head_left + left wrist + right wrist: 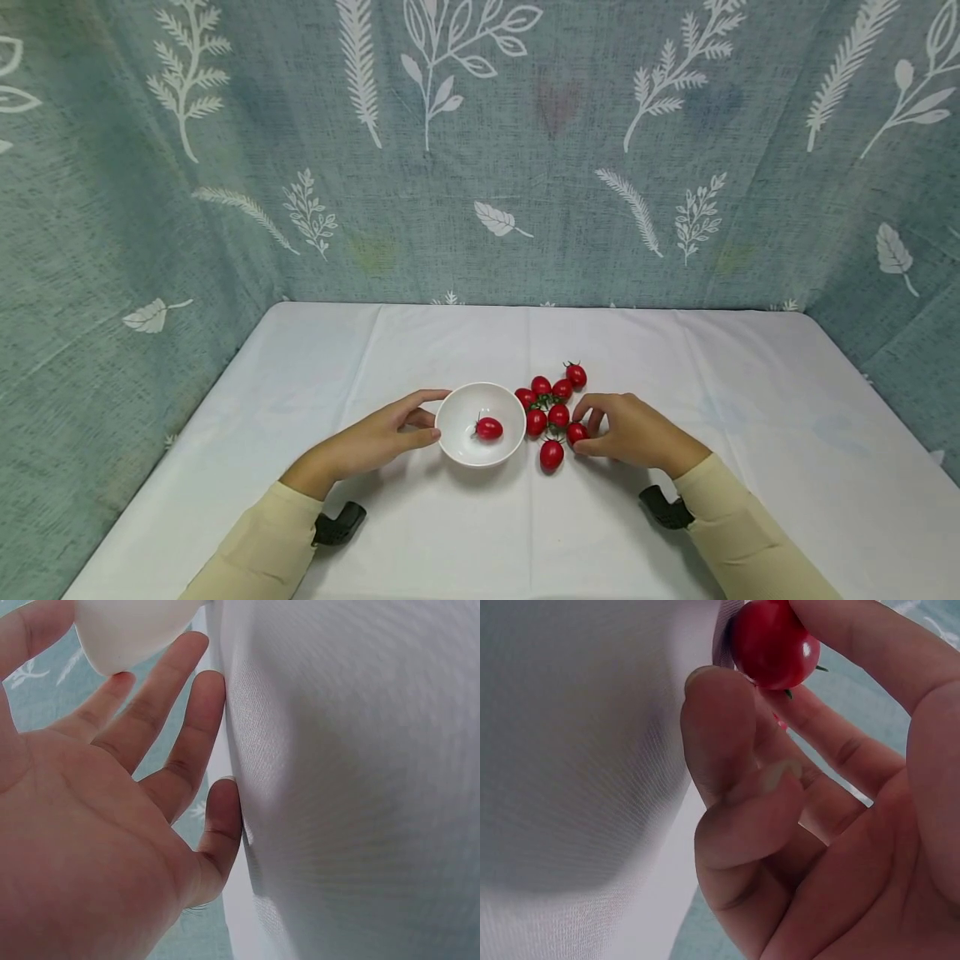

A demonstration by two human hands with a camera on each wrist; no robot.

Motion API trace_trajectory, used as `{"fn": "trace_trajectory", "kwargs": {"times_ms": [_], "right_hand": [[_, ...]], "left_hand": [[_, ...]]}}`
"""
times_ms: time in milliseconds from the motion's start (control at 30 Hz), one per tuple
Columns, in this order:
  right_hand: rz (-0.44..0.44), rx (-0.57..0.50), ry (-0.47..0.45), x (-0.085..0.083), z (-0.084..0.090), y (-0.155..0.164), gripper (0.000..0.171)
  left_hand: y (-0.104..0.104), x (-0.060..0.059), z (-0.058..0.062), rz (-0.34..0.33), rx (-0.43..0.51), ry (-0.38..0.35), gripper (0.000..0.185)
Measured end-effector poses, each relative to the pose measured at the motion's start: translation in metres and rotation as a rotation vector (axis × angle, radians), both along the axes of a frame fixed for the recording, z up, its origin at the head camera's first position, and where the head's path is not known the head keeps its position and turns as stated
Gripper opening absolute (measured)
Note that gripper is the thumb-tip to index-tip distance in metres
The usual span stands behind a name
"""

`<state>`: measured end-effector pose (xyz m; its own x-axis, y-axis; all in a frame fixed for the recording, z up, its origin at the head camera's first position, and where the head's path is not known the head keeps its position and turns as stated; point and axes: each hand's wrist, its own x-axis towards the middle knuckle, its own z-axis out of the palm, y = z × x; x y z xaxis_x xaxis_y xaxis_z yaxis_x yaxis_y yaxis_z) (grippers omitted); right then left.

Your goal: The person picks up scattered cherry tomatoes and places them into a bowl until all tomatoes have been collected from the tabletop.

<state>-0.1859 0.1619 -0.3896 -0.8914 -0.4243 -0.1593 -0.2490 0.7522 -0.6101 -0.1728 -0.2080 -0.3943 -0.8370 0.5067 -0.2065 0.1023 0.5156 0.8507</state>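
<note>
A white bowl (459,455) stands on the table with one cherry tomato (489,428) inside. At its left side my left hand (378,437) touches the rim with thumb and fingertips, the fingers spread and fairly straight. In the left wrist view, the fingers reach toward the underside of the bowl (131,634). My right hand (630,429) pinches a cherry tomato (576,433) between thumb and finger, at the right edge of a group of tomatoes. The right wrist view shows this red tomato (774,646) close up, with the other fingers curled beside it.
Several more cherry tomatoes with green stems lie just right of the bowl, among them a front one (551,456) and a far one (576,376). A white cloth (420,542) covers the table. Leaf-patterned curtains (480,167) enclose its back and sides.
</note>
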Motion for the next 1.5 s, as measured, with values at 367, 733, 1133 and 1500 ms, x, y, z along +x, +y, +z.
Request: {"fn": "trace_trajectory", "kwargs": {"times_ms": [367,733,1133,1500], "right_hand": [[0.017,-0.007,0.008,0.000,0.000,0.002,0.025],[0.033,0.000,0.017,0.002,0.001,0.002,0.024],[0.064,-0.022,0.135,0.007,0.014,0.002,0.025],[0.060,-0.064,0.186,0.012,0.021,-0.002,0.025]], "left_hand": [[0.000,0.000,0.001,-0.002,0.005,-0.003,0.059],[0.001,0.002,0.000,0.001,-0.006,0.000,0.057],[0.000,0.001,0.001,0.004,-0.002,0.005,0.056],[0.001,0.002,0.002,0.003,-0.003,0.009,0.056]]}}
